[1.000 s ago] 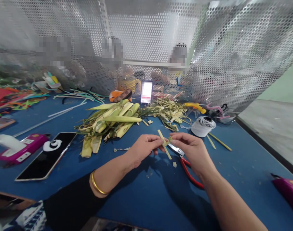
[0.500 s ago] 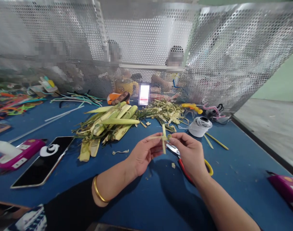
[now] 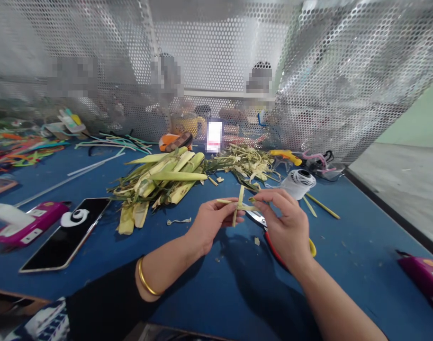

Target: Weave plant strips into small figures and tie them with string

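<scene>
Two pale green leaf strips form a small cross (image 3: 240, 195) above the blue table. My left hand (image 3: 209, 220) pinches the cross near its middle, thumb on top. My right hand (image 3: 285, 222) pinches the end of the strip that runs out to the right. Scissors (image 3: 256, 217) with red and yellow handles lie on the table beneath my right hand, partly covered by it. Left of my hands is a heap of green corn husks (image 3: 166, 177). A spool of white thread (image 3: 299, 183) stands just beyond my right hand.
Shredded husk scraps (image 3: 248, 163) and a yellow glue gun (image 3: 285, 156) lie along a perforated metal screen (image 3: 216, 52); people sit behind it. A black phone (image 3: 65, 237) and a magenta device (image 3: 30, 225) are at the left, another magenta device (image 3: 422, 277) at the right.
My right hand has moved slightly right, and more of the strip shows between my hands. The cross has tilted a little. My left hand keeps its hold.
</scene>
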The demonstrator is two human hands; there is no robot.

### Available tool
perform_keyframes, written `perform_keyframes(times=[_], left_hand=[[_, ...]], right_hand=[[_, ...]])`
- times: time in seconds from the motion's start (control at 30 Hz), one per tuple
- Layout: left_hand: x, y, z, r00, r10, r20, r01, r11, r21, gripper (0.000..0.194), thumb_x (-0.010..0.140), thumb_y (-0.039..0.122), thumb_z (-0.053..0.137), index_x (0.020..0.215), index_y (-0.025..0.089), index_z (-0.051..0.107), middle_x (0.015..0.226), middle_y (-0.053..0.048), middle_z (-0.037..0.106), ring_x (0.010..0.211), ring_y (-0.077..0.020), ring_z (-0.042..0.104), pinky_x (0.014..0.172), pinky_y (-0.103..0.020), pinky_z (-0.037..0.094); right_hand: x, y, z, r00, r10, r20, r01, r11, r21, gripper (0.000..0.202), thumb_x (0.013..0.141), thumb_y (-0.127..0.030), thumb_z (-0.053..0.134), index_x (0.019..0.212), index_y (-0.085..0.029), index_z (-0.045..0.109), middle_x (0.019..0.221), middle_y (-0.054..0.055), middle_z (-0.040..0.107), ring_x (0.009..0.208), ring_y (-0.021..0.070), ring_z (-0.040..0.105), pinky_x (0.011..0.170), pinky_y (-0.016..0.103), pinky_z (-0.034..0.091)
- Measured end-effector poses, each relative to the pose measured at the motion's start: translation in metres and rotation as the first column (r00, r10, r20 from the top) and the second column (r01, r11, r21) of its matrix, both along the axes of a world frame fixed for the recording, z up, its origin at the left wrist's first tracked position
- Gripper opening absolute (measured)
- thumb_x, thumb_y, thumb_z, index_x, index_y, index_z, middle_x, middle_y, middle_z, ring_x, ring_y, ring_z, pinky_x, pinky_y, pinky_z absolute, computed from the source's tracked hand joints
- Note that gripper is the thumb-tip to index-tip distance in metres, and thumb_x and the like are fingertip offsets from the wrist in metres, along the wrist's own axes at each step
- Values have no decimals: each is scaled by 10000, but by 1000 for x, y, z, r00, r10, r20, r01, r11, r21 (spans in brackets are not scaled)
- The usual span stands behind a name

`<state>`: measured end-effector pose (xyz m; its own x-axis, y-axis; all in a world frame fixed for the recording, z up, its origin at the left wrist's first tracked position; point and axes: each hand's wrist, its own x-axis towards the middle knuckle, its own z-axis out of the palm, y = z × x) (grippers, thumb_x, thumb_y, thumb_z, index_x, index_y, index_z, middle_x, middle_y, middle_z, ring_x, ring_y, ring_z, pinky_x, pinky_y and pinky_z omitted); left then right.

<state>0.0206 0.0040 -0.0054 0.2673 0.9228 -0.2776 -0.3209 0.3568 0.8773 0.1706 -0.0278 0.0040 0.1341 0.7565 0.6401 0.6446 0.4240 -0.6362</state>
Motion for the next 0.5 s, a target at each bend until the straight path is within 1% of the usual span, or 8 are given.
perform_keyframes(times=[0.03, 0.1, 0.17, 0.33, 0.5], left_hand=[[0, 0, 0, 1000, -6, -14, 6, 1000, 20, 216, 768, 209, 730, 964, 120, 711, 744, -66, 738, 646, -149, 680, 708, -286, 534], [0, -1, 0, 1000, -19, -22, 20, 998, 52, 255, 740, 239, 756, 961, 118, 716, 765, -69, 743, 670, -165, 688, 738, -314, 540], [0, -2, 0, 999, -26, -20, 27, 996, 80, 287, 719, 278, 774, 956, 124, 724, 778, -65, 744, 691, -177, 691, 760, -335, 542], [2, -3, -1, 998, -48, -37, 53, 990, 135, 257, 721, 292, 763, 932, 147, 741, 810, -56, 746, 726, -183, 692, 762, -334, 545], [2, -5, 2, 996, -67, -63, 75, 987, 142, 237, 746, 251, 717, 956, 145, 741, 836, -65, 749, 734, -180, 692, 751, -315, 544]], right_hand=[[1, 0, 1, 998, 13, 64, -13, 1000, 7, 136, 853, -243, 575, 781, -274, 687, 854, 16, 699, 870, 213, 625, 949, 427, 391], [2, 0, 0, 985, 56, 163, -53, 998, -21, 180, 875, -216, 542, 804, -291, 688, 823, -4, 707, 819, 196, 626, 1009, 440, 334], [1, 0, -2, 978, 87, 191, -77, 995, -60, 212, 882, -196, 517, 830, -298, 694, 827, -9, 710, 809, 190, 628, 1021, 438, 321], [1, 2, -5, 982, 132, 134, -118, 987, -110, 242, 886, -201, 493, 855, -299, 712, 825, 10, 710, 808, 200, 621, 949, 419, 388], [2, 4, -6, 998, 57, 26, -53, 988, -147, 144, 830, -265, 576, 752, -284, 695, 754, 8, 698, 763, 214, 609, 859, 414, 421]])
